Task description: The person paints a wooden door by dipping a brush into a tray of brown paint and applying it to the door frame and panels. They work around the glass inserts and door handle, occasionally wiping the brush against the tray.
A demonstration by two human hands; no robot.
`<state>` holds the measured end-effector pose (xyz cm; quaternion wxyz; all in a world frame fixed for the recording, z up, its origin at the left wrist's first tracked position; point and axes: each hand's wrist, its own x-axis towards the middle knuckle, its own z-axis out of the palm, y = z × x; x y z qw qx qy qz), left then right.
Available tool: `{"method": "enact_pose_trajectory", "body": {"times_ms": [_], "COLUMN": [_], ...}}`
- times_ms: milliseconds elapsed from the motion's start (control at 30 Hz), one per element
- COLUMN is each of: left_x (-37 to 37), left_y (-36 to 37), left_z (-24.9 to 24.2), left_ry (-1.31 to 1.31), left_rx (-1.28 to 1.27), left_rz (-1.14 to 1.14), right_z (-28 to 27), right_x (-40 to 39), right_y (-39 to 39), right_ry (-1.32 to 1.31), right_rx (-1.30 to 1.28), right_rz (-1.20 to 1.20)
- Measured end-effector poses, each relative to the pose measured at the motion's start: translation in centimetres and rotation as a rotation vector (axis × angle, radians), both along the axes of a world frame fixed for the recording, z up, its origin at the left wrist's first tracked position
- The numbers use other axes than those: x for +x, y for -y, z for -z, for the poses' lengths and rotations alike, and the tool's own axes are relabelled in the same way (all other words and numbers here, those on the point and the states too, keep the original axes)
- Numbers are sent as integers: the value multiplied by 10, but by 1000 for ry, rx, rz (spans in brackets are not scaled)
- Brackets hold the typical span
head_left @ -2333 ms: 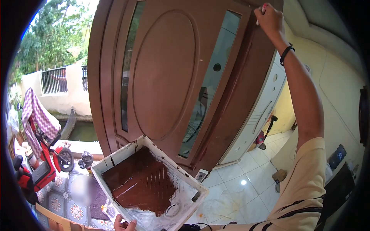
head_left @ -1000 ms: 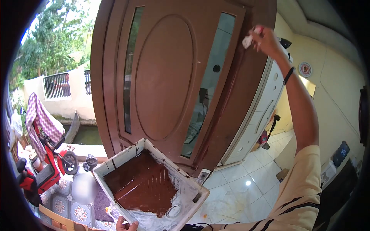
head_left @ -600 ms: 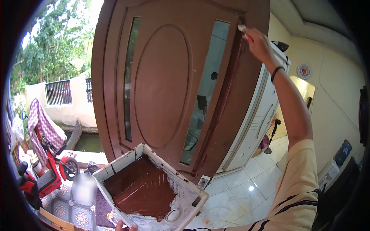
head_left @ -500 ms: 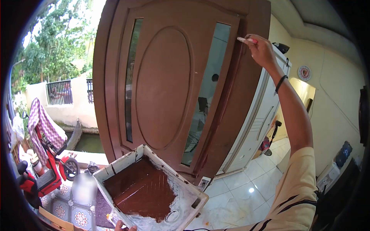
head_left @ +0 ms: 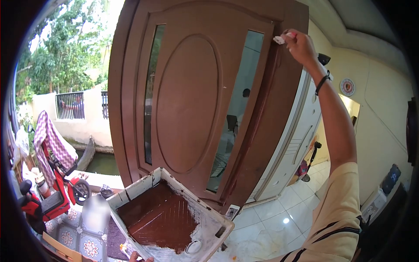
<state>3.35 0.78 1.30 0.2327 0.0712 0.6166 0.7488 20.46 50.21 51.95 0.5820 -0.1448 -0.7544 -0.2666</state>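
A brown door (head_left: pixel 187 105) with an oval panel is seen from the front, set between a bright yard on the left and a tiled floor (head_left: pixel 266 218) on the right. A small pale-and-red brush (head_left: pixel 279 39) is pinched in the closed fingers of the right hand (head_left: pixel 299 46), raised to the door's upper right, beside a narrow glass strip (head_left: pixel 238 113); whether the door is touched by its tip cannot be told. Below, in front of the door, a white tray (head_left: pixel 209 238) is gripped at its lower edge by the curled fingers of the left hand (head_left: pixel 140 258), which is mostly cut off. Much of its bottom is covered by dark red-brown paint (head_left: pixel 161 214). At far left, a red scooter (head_left: pixel 54 205) is partly draped with a zigzag cloth (head_left: pixel 52 139).
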Motion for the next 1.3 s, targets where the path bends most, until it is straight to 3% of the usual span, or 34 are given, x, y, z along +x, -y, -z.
{"method": "enact_pose_trajectory", "body": {"times_ms": [33, 133, 167, 267, 300, 400, 633, 767, 900, 967, 1033, 1167, 1300], "left_x": [1, -6, -7, -16, -18, -6, -7, -8, 0, 2, 4, 3, 1], "left_y": [0, 0, -2, 2, -2, -4, -1, -2, -4, -7, -9, -5, -8], "left_z": [2, 18, 21, 39, 45, 28, 35, 29, 26, 27, 21, 25, 24], "left_ry": [-25, -21, -22, -51, -35, 37, 9, 14, 13, 9, 13, -1, -19], "left_rx": [4, 17, 63, 4, 204, 175, 140, 85, 82, 148, 175, 181, 202], "left_rz": [6, 35, 37, 36, -6, -14, -36, -29, -55, -66, -78, -41, -38], "right_z": [1, -4, -3, 53, 74, 161, 443, 539, 533, 497, 431, 337, 338], "right_x": [2, 1, 2, -22, -15, -24, -49, -50, -42, -36, -32, -23, -22], "right_y": [8, -14, -21, 3, 13, -30, 6, 14, 7, -24, -24, -24, -25], "right_ry": [10, -111, -91, -94, 23, 127, 387, 472, 390, 245, 146, 39, 24], "right_rx": [-169, 276, 428, 435, 278, 448, 102, -237, -585, -621, -554, -145, 40], "right_rz": [36, -101, -20, -99, -92, 69, 90, -76, -218, -299, -343, -252, -98]}}
